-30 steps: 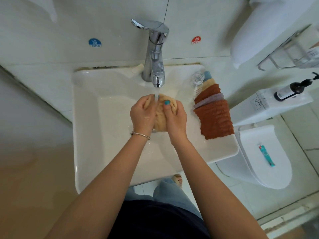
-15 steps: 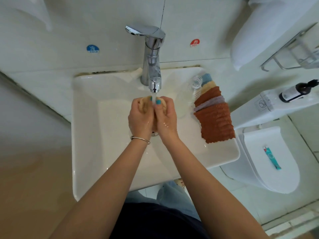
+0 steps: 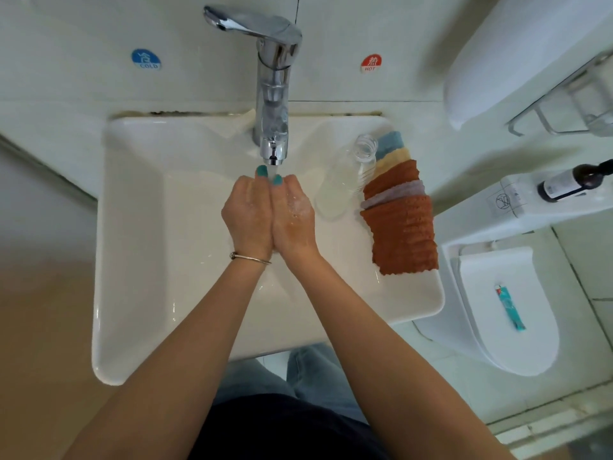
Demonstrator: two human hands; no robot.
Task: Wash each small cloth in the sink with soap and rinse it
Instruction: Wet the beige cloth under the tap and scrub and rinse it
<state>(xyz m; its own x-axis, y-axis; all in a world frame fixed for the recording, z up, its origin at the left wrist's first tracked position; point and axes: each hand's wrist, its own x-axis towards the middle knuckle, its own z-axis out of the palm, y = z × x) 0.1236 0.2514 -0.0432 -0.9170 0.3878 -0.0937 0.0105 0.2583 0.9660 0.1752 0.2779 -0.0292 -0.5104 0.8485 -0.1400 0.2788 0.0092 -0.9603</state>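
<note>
My left hand [image 3: 247,217] and my right hand [image 3: 293,220] are pressed side by side over the white sink [image 3: 132,293], fingers curled inward, directly under the running chrome tap [image 3: 273,94]. The beige cloth is squeezed between the palms and almost entirely hidden. Water and suds run over the right hand. A stack of small cloths [image 3: 401,234], rust-brown on top with grey, yellow and blue ones behind, lies on the sink's right rim.
A clear plastic bottle [image 3: 345,180] lies beside the stack on the rim. To the right stands a toilet [image 3: 530,343] with a teal tube [image 3: 510,307] on its lid and a dark pump bottle [image 3: 570,182] on the cistern. A wall rack hangs top right.
The hands have closed together around the beige cloth and moved up under the spout; the cloth, plainly visible a second ago, is now hidden.
</note>
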